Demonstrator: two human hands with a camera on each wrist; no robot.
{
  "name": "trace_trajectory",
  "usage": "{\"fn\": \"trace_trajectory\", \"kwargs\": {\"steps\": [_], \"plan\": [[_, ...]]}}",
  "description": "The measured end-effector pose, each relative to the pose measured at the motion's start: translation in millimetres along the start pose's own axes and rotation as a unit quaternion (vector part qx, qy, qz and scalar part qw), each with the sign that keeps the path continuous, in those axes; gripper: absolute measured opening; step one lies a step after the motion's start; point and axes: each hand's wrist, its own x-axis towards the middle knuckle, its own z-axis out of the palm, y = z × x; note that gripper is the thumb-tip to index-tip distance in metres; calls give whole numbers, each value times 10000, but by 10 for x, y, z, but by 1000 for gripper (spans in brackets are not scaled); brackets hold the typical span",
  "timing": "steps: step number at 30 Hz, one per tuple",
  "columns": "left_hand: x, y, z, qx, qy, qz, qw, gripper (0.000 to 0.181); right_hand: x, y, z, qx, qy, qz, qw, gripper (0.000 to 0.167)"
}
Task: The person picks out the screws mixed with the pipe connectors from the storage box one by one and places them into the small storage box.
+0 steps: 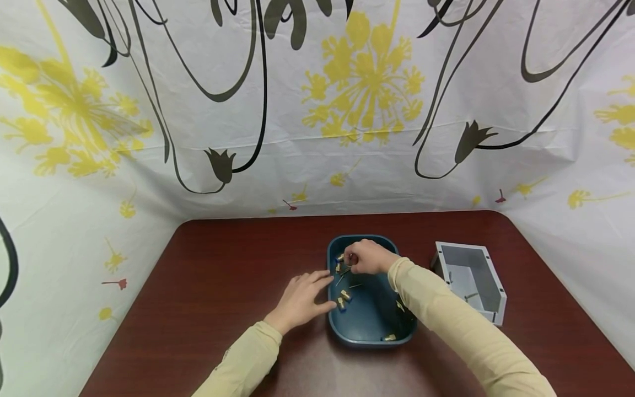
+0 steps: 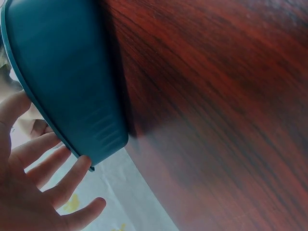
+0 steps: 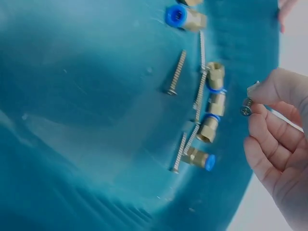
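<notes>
A blue-green plastic tray [image 1: 369, 325] stands on the table, holding brass fittings [image 3: 196, 156] with blue collars and several loose screws [image 3: 177, 72]. Over its far left part, my right hand [image 1: 369, 257] pinches a screw [image 3: 246, 108] between thumb and forefinger; its cross-slotted head shows in the right wrist view. My left hand [image 1: 302, 300] lies along the tray's left rim, fingers spread and fairly straight, fingertips touching the edge. In the left wrist view those fingers [image 2: 72, 180] rest against the rim from outside.
Right of the tray sits a grey open box [image 1: 488, 275] with a few screws [image 1: 470, 296] inside. The dark red-brown table [image 1: 238, 264] ends at a white patterned cloth [image 1: 278, 121] hanging behind and at the sides. My right forearm crosses the tray's right rim.
</notes>
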Motion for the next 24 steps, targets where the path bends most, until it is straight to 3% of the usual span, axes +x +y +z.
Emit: {"fn": "trace_trajectory", "kwargs": {"steps": [16,24], "plan": [[5,2,-1,5,59,26,10000,56,-202,56,-361,-110,184,-235,9995,12],[-4,4,-8,-17,50,35,10000,57,-395,163,-455,-275,195,-127,9994,11]]}}
